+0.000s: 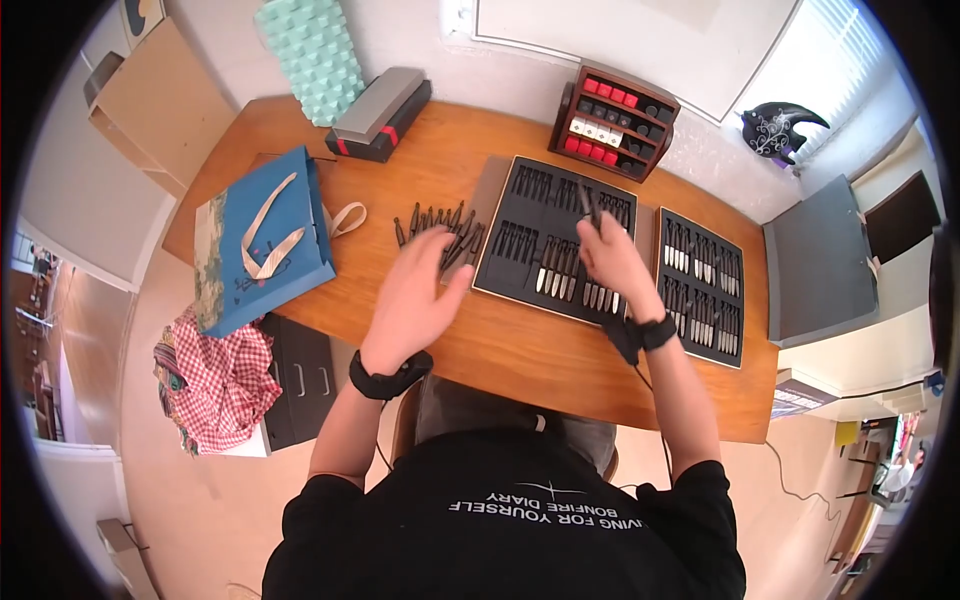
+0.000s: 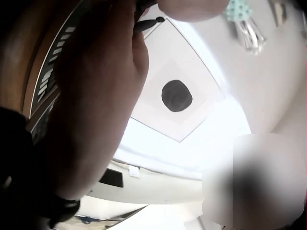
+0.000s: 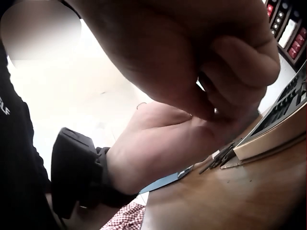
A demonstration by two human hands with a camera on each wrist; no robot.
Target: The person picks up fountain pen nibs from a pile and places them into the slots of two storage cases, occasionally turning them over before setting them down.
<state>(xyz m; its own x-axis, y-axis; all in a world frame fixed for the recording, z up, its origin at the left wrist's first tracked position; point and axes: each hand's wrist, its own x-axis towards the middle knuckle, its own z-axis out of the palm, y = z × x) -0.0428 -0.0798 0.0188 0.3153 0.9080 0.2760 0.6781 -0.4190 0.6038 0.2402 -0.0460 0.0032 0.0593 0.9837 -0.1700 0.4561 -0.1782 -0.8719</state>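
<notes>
My right hand (image 1: 612, 262) holds a slim dark-handled piece of cutlery (image 1: 588, 198) above a black cutlery tray (image 1: 515, 270); its kind is unclear. In the left wrist view, its dark rounded tip (image 2: 149, 24) pokes out past the right hand (image 2: 103, 91). Curled fingers show on the right hand (image 3: 192, 62) in the right wrist view. Several dark cutlery pieces (image 1: 462, 235) lie in a loose heap on the table. My left hand (image 1: 415, 300) is over the near side of this heap, fingers extended and thumb spread. Rows of dark handles and silver ends fill slots in the tray.
A second cutlery tray (image 1: 690, 250) lies at the right, beside a grey open lid (image 1: 820, 265). A wooden rack (image 1: 617, 120) of red, black and white blocks stands behind. To the left are a blue gift bag (image 1: 265, 245) and a dark box (image 1: 380, 125) near the wall.
</notes>
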